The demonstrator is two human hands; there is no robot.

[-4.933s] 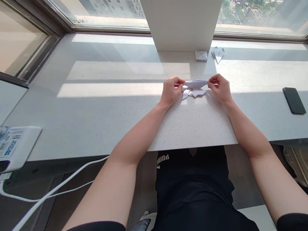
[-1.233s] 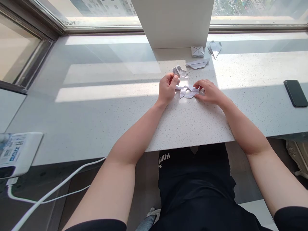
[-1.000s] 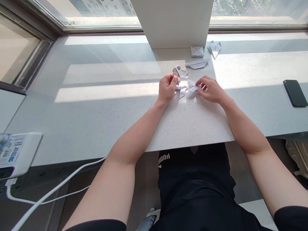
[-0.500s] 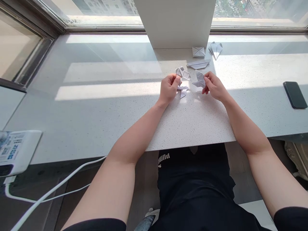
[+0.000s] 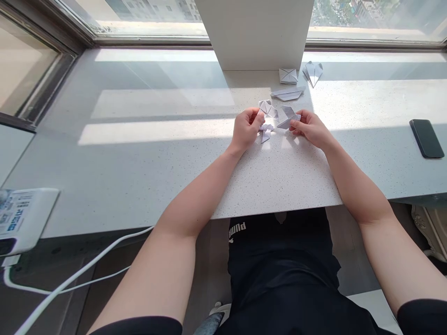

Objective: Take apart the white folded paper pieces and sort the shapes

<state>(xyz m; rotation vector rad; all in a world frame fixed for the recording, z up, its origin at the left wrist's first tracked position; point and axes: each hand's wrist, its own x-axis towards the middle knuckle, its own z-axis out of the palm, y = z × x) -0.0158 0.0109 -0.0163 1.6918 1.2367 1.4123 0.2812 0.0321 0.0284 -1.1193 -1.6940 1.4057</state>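
Observation:
Between thumb and fingers, my left hand (image 5: 247,128) pinches a creased piece of folded white paper (image 5: 268,108). My right hand (image 5: 310,126) grips another folded paper piece (image 5: 287,116), angular with pointed flaps, a short gap to the right of the first. A smaller folded paper piece (image 5: 266,133) lies on the counter just below my left fingertips; whether they touch it I cannot tell. Beyond my hands lie a long flat folded paper (image 5: 288,94), a square folded paper packet (image 5: 288,76) and a fan-shaped folded paper (image 5: 313,73).
The speckled white counter (image 5: 146,186) runs beneath a window, with a pale pillar (image 5: 258,35) at its back. A black phone (image 5: 426,138) lies at the right. At the left sits a white device (image 5: 30,218) with a white cable (image 5: 87,270).
My right hand has lowered slightly and turned the paper it holds, so its flaps point differently. My left hand's paper has shifted a little to the right and tilted.

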